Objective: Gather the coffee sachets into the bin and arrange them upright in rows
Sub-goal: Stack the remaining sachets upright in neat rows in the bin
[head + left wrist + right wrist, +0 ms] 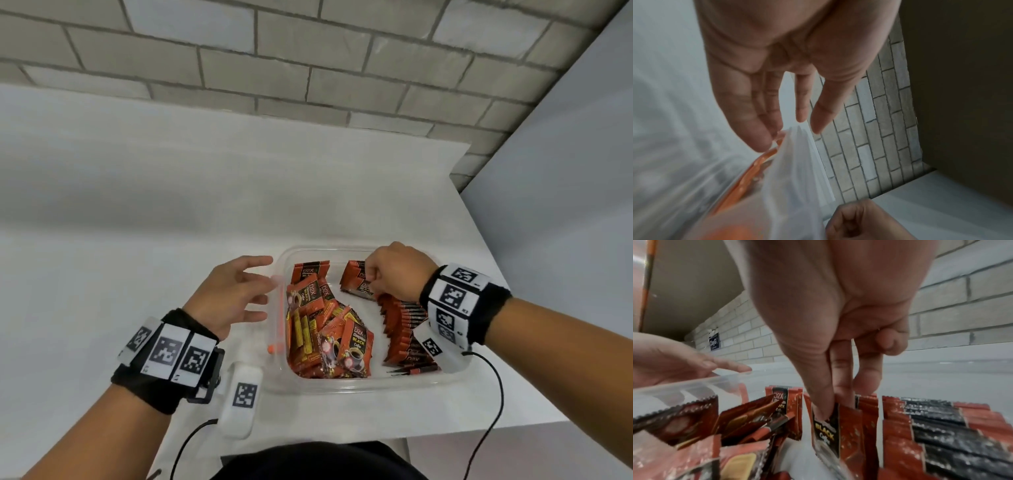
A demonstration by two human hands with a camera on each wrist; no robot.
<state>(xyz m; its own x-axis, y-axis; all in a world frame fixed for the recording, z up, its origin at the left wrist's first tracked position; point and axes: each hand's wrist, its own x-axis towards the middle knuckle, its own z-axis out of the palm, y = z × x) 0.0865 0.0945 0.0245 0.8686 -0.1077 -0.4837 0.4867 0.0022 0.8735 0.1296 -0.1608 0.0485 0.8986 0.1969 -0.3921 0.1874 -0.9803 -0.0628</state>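
Nearest the camera, two wrist bands with printed markers frame the work, and going left to right the scene runs from the left hand (236, 294) to the clear bin (342, 385) to the right hand (394, 274). Its grip is wide: the left fingers (764, 129) are spread and nearly straight, holding nothing, with the tips just at the bin's left wall beside an orange clip (281, 325); whether they actually press the wall cannot be told. Inside the bin, on the left, a loose heap of coffee sachets (325, 339) lies tilted and overlapping, some face up. Farther right, a neat row (404, 329) stands on edge along the right side, running from near to far. At the far end of that row the right hand's grip is narrow, thumb and fingers pinching the top edge of one sachet (828, 426), which hangs upright just beside the last standing packet. To do this step well, I judge the sachet should go down straight, flat face against its neighbour, until its bottom edge meets the bin floor, and the pinch should loosen only once it leans on the row. Bracing the left wall with the left hand would likely keep the light bin from sliding on the white tabletop (137, 240). Letting go early risks tipping the thin packets over.
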